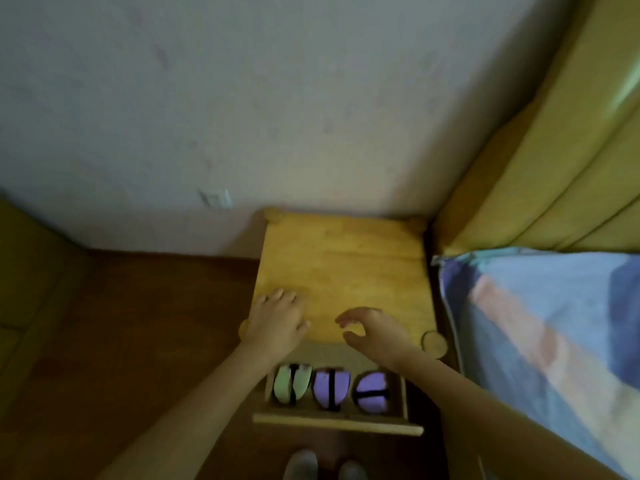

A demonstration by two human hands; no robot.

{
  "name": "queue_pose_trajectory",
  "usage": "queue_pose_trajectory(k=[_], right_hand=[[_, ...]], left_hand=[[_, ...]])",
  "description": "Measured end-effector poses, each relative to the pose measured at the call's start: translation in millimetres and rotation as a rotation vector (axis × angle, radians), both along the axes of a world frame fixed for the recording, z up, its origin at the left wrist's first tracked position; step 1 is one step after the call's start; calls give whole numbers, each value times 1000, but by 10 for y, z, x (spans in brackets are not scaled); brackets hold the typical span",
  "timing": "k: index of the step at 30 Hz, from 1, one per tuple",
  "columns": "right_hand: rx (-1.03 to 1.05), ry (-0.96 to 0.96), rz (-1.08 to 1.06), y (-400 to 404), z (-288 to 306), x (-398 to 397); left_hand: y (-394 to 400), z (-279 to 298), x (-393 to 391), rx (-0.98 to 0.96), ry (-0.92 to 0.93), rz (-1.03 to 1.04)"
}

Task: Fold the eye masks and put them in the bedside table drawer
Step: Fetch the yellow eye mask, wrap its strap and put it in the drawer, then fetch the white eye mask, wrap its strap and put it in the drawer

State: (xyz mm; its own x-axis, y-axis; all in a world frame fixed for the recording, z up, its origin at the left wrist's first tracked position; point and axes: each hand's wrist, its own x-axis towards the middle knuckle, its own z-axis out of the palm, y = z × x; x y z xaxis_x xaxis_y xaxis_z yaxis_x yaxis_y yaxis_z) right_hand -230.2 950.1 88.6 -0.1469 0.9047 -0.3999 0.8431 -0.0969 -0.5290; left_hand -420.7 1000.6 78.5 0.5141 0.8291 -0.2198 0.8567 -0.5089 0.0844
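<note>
A: Start with the biggest thing. The bedside table (341, 268), our bench here, stands in the corner between the wall and the bed (540, 327), and its top looks bare apart from our hands.

B: And the drawer (337, 424) below it is pulled out toward us. We see three folded eye masks in a row inside: a green eye mask (284, 384) on the left, a purple eye mask (325, 388) in the middle, and a second purple mask (373, 391) on the right, each with its black strap across it.

A: So we judge the folding and stowing done; closing the drawer is likely what remains.

B: How are our hands?

A: Our left hand (277, 320) lies flat on the bench top near the front left edge, fingers straight, grasping nothing. Our right hand (370, 329) hovers just over the front edge, fingers loosely curved and released, holding nothing.

B: Then we should bring both hands down to the drawer front, push evenly at both ends so it slides straight, and watch that no strap or mask edge rides above the rim and catches.

A: Any brand, label or writing?

B: None we can read; the picture is blurred, and the masks look plain.
</note>
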Motion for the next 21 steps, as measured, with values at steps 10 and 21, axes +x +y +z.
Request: queue_pose_trajectory(k=[10, 21], right_hand=[[539, -168, -212, -381, 2862, 526], [958, -478, -524, -1300, 4603, 92]], left_hand=[[19, 2864, 505, 426, -175, -171], [-286, 4837, 488, 721, -366, -555]])
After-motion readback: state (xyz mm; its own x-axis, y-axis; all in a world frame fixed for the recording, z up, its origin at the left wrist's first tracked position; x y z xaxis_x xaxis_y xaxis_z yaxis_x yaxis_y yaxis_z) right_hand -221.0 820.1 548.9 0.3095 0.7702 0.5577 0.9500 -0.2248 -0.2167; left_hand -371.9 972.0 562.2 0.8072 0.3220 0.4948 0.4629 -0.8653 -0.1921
